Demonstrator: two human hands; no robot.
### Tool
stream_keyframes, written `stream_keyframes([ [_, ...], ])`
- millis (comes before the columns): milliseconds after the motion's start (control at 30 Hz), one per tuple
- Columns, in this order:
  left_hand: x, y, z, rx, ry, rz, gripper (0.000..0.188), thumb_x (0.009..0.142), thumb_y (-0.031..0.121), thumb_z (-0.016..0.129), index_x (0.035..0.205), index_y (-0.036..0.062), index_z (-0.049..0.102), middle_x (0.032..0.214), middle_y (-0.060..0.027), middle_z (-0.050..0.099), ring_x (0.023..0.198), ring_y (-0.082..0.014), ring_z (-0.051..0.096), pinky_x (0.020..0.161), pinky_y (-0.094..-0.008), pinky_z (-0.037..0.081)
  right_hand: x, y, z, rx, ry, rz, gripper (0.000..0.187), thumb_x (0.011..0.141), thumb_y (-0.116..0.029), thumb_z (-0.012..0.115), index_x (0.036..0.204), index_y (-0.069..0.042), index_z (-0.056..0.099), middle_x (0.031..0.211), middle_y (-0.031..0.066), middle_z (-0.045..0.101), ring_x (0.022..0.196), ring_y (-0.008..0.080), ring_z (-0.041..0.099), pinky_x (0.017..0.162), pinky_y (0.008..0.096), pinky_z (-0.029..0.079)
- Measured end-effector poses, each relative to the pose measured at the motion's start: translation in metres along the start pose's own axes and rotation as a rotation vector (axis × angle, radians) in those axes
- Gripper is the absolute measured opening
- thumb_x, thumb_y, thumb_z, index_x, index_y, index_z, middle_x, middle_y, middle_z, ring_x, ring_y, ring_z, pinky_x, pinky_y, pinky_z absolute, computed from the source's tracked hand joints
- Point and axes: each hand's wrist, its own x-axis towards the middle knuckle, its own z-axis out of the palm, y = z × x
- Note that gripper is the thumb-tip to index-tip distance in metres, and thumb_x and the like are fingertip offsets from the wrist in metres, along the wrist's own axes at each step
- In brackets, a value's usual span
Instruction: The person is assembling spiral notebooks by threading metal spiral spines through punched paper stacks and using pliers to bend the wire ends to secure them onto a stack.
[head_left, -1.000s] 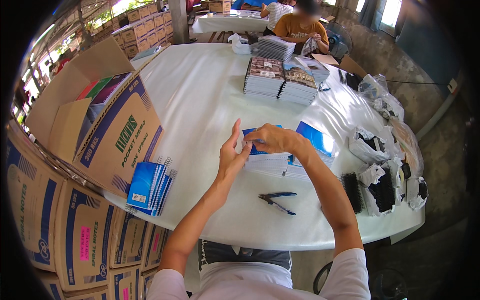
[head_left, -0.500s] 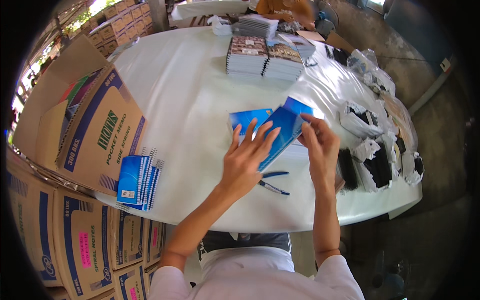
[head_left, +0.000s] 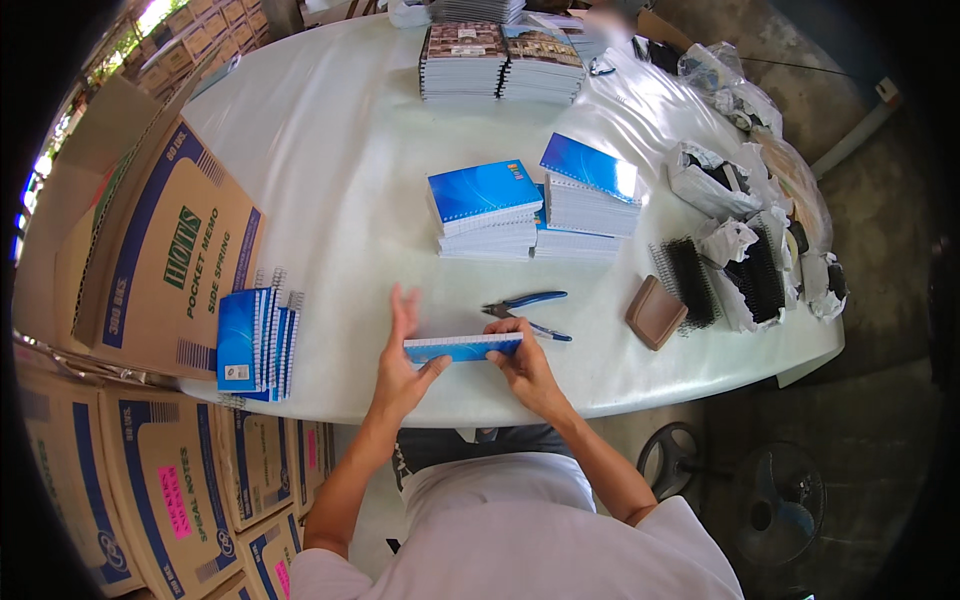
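Near the table's front edge, a thin stack of punched sheets with a blue cover (head_left: pixel 462 348) is held on edge, its row of holes facing up; no coil shows on it. My right hand (head_left: pixel 525 370) grips its right end, thumb on the blue face. At the left end my left hand (head_left: pixel 401 365) touches it with thumb and palm, its fingers stretched upward and blurred. Just beyond lie pliers with blue handles (head_left: pixel 540 298), partly behind my right fingers. Farther off stand a left stack of blue-covered pads (head_left: pixel 485 195) and a right stack (head_left: pixel 592 205).
Coil-bound blue notebooks (head_left: pixel 245 340) lie at the left beside an open carton (head_left: pixel 185 250). More cartons (head_left: pixel 165 480) are stacked below. A brown case (head_left: pixel 656 312), black coils (head_left: pixel 686 285) and wrapped coil bundles (head_left: pixel 755 285) occupy the right. Thick bound books (head_left: pixel 500 65) stand at the far side.
Both hands have come down from the stacks toward me with the blue-covered sheets, now turned on edge. The left fingers have lifted off the cover. The view has tipped lower, uncovering the brown case.
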Motion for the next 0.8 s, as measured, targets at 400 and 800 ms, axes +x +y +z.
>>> stream_keyframes([
  [400,0.021,0.027,0.040,1.124,-0.371,0.405,0.064,0.086,0.041,0.066,0.142,0.0149,0.048,0.129,-0.0054,0.064,0.112,-0.0323,0.064,0.089,-0.0408,0.053,0.046,-0.042,-0.192,-0.887,0.601,-0.046,0.006,0.079,-0.005,0.073,0.083,-0.002,0.070,0.096,0.0104,0.069,0.084,0.0268,0.065,0.072,0.0364,0.051],
  [800,0.026,0.031,0.035,1.016,-0.397,0.329,0.060,0.088,0.035,0.066,0.139,0.0089,0.050,0.122,-0.0119,0.067,0.115,-0.0329,0.063,0.094,-0.0450,0.052,0.057,-0.003,-0.264,-1.623,0.306,-0.043,0.019,0.082,-0.018,0.071,0.083,-0.002,0.063,0.090,0.0156,0.065,0.086,0.0362,0.065,0.071,0.0469,0.051],
])
